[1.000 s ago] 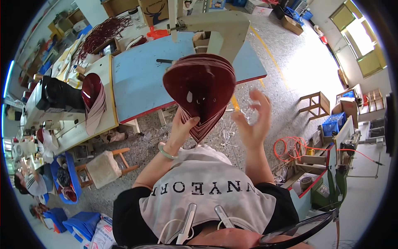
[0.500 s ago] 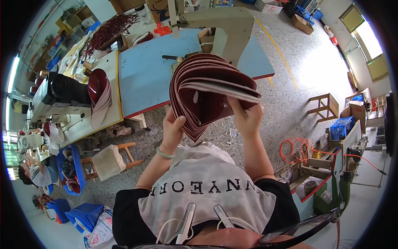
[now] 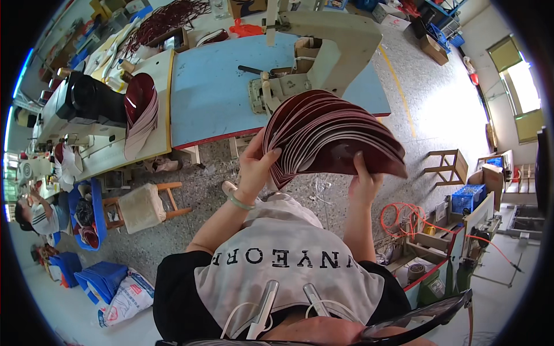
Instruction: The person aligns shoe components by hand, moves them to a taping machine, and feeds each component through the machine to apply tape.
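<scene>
Between my hands I hold a thick stack of curved leather pieces (image 3: 340,118), dark red and glossy with pale edges. They look like shoe uppers, nested and fanned out like an arch. My left hand (image 3: 258,168) grips the left end, thumb on the near side, fingers behind and partly hidden. At the right, my right hand (image 3: 365,180) pinches the pieces with its thumb on the dark red inner face. The stack is in the air in front of the blue-topped table (image 3: 216,86). Behind it stands a machine (image 3: 340,46) with a cream arm.
Another batch of dark red pieces (image 3: 141,109) hangs by a black and white sewing machine (image 3: 92,104) at the left. A padded stool (image 3: 141,209) is at lower left, a wooden stool (image 3: 447,167) at right. An orange hose (image 3: 398,219) lies coiled. Another person (image 3: 43,213) sits far left.
The stack has shifted right and turned, its open loop spread into a wider fan. My right hand has moved right and lower; my left hand still grips the left end. The view has shifted slightly.
</scene>
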### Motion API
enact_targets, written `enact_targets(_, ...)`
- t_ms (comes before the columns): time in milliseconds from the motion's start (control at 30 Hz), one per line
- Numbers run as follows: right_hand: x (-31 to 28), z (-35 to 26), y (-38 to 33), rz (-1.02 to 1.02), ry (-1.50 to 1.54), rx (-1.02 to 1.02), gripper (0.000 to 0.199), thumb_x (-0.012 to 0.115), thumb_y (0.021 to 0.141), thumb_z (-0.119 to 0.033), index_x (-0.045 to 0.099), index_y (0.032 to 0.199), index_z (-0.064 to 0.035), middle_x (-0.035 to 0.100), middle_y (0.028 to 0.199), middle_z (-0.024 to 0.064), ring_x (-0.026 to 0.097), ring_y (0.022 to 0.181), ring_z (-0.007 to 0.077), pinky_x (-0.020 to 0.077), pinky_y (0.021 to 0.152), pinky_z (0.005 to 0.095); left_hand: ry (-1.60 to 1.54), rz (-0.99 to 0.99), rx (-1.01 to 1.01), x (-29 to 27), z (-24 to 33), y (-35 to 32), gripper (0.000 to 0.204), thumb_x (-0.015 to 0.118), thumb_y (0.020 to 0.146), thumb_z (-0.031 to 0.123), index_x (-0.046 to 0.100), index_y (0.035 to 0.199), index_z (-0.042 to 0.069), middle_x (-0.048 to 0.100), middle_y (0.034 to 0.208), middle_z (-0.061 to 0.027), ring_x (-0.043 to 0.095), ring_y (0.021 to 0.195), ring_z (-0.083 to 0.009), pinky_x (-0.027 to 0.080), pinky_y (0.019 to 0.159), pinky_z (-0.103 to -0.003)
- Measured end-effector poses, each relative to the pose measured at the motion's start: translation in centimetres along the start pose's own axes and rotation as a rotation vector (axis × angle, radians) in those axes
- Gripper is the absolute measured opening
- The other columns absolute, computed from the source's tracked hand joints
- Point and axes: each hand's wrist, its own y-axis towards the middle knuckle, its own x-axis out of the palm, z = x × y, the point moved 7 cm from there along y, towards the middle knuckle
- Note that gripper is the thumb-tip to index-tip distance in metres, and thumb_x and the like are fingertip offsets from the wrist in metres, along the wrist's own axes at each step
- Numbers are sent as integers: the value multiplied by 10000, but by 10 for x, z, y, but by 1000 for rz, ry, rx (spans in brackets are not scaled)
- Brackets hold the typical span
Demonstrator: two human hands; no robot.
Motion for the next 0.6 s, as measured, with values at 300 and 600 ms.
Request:
enact_targets(300, 32, -75, -37, -203, -725, -461, 237, 734, 805, -85, 678, 1002, 34, 702, 977, 126, 655, 846, 160, 501, 770, 287, 964, -190, 156, 11, 50, 20, 491, 628, 794, 71, 536, 1275, 32, 650, 1021, -204, 656, 877, -266, 508, 761, -312)
enact_targets(600, -43, -5, -16, -293, -19, -22, 486, 470, 966, -348, 493, 1296, 7, 548, 1285, 162, 546, 1156, 284, 457, 972, 423, 984, -54, 234, 11, 39, 2, 417, 631, 833, 101, 559, 1238, 34, 650, 958, -196, 651, 811, -279, 503, 704, -345)
